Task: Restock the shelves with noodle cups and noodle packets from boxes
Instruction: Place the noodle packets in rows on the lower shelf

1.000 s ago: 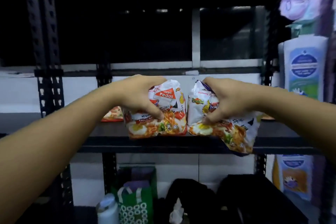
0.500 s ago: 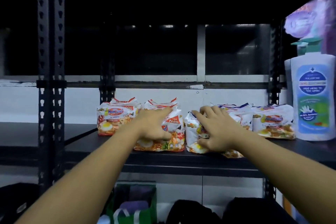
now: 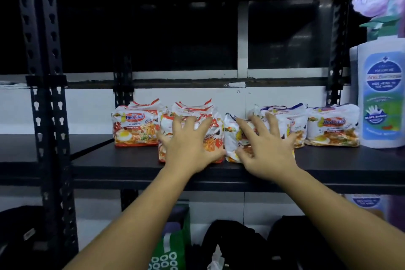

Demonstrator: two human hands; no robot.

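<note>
Head view, frame centre: left hand [image 3: 188, 147], fingers spread, presses red packet [image 3: 214, 143]; right hand [image 3: 266, 151], likewise unclenched, presses white packet [image 3: 231, 140]; shelf [image 3: 114, 160] holds both.

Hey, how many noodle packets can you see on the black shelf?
5 show: far-left packet, orange packet under the left hand, white packet under the right hand, blue-edged packet behind it, far-right packet beside the bottle. More may be stacked behind.
</note>
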